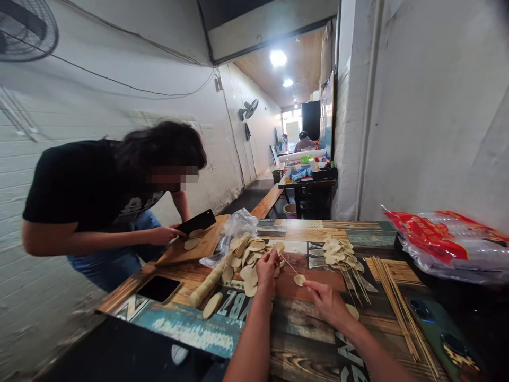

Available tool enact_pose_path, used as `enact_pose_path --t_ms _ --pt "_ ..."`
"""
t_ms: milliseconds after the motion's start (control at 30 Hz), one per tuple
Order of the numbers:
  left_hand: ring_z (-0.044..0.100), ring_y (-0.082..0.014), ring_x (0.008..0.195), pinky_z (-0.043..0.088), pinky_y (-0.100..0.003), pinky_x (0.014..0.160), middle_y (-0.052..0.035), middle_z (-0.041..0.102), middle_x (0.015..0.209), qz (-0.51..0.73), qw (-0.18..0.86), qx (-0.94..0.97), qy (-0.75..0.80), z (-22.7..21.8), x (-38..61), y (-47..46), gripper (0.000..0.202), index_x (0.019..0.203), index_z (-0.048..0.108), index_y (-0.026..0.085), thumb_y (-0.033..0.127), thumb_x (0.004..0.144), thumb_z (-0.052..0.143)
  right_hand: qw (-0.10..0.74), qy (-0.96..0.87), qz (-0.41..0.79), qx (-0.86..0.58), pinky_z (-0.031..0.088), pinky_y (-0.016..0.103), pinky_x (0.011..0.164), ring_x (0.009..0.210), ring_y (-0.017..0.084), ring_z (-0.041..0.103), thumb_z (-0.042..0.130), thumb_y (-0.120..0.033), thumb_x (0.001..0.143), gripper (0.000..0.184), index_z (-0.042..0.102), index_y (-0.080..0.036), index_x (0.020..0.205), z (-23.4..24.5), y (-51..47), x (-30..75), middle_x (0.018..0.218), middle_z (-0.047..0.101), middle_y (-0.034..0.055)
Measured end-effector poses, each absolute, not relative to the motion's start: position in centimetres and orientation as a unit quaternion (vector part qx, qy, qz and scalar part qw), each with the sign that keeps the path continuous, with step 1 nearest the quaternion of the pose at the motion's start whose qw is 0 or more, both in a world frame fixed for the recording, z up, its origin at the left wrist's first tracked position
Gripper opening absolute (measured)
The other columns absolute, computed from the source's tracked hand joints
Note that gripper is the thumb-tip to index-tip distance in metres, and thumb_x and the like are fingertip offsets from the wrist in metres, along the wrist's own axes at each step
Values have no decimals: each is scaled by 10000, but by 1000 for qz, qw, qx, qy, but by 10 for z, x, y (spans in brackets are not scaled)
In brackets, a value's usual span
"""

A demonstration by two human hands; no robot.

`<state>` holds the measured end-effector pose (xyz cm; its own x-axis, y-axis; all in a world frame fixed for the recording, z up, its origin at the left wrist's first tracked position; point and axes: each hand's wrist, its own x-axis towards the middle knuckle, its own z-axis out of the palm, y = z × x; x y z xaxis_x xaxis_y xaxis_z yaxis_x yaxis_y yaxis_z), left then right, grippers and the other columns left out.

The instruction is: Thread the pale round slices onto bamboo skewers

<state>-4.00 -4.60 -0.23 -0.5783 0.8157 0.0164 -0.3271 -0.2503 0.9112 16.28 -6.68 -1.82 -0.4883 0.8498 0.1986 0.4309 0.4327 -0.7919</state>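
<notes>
My left hand [267, 269] is closed on a pale oval slice [278, 248] at the upper end of a thin wooden skewer [290, 266]. Toward the skewer's lower end, my right hand [326, 302] pinches it next to another round slice [299, 279]. Whether the fingers also press that slice is hard to tell. Just left of my left hand lies a heap of pale slices [244, 255]. A pale roll [208, 283] lies in front of it, with a loose oval slice [212, 305] nearby. Beyond my right hand rest several loaded skewers [338, 252].
At the left a person in black holds a cleaver [199, 220] over a cutting board [169, 255]. A dark phone [159, 288] lies near the table's left edge. Bare skewers [397, 305], another phone [439, 329] and red plastic packaging [441, 233] occupy the right side.
</notes>
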Motion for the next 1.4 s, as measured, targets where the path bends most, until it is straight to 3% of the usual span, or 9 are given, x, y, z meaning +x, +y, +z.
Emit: enact_pose_path --t_ms 200,700,867,1033,1200,1400 --pt "474 -52 465 370 -177 458 29 541 550 751 407 247 457 -2 -39 -45 508 697 636 116 520 476 850 303 -789 348 -406 495 384 912 1037 271 680 387 -376 905 448 737 -174 1101 -20 -66 163 1110 739 124" --pt "476 -52 448 354 -175 437 46 540 545 761 469 184 410 3 -34 -47 488 669 604 153 460 421 891 308 -790 357 -392 492 366 863 1018 281 677 355 -420 912 481 736 -175 1075 -15 -69 162 1085 742 129" --pt "483 -45 460 361 -166 451 40 539 549 766 479 172 392 8 -33 -50 462 663 597 143 407 435 900 306 -787 358 -399 495 331 744 803 250 683 361 -435 893 488 738 -169 1053 -11 -71 163 855 751 93" --pt "486 -46 459 366 -167 458 42 540 557 762 492 151 393 9 -36 -50 470 678 594 136 398 438 901 306 -781 367 -402 426 275 592 581 185 576 350 -444 889 499 737 -151 1010 -9 -70 163 616 640 34" --pt "460 -33 454 363 -164 467 51 527 563 771 473 171 391 4 -37 -48 491 685 601 134 421 422 900 303 -779 380 -395 354 271 544 526 164 496 325 -423 884 519 714 -120 1045 -12 -69 163 552 546 4" --pt "461 -42 465 328 -170 460 47 530 569 736 497 218 404 4 -35 -49 485 663 578 143 457 450 880 301 -767 393 -408 345 265 525 494 157 477 331 -415 864 513 711 -114 1030 -11 -69 161 521 511 -10"
